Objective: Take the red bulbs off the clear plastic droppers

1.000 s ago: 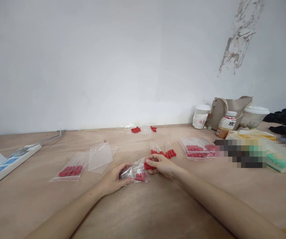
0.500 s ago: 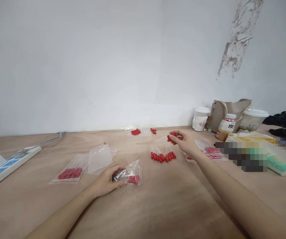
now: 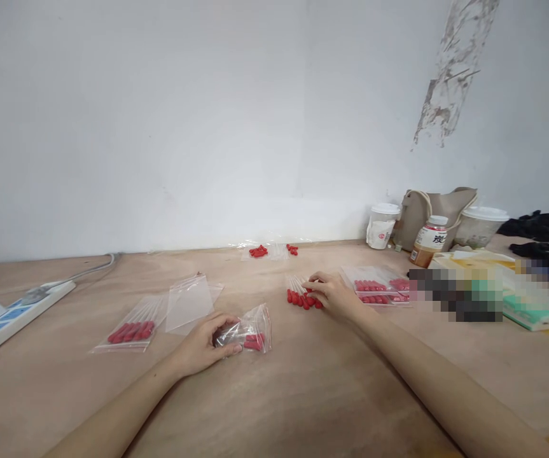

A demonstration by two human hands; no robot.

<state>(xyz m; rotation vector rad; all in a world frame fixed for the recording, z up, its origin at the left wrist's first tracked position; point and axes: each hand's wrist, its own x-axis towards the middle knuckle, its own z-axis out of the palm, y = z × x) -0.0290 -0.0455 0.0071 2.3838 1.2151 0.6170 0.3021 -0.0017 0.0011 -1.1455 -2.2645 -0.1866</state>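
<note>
My left hand is closed on a clear zip bag at the middle of the table. Inside that bag lie a few red-tipped sticks. Further right, my right hand is lowered onto a loose fan of thin white sticks with red tips, its fingers closed at the right end of the fan. The fingers hide some of those sticks. To the left of my left hand are a filled zip bag and flat, clear bags.
Filled zip bags lie beyond my right forearm. Along the wall are more red-tipped pieces in clear plastic. At the right stand a cup, a bottle and a grey bag. A power strip lies at the left.
My right hand, earlier raised behind the loose fan with red-tipped sticks in its fingers, has come down and nearer onto the fan. My left hand keeps its hold on the bag.
</note>
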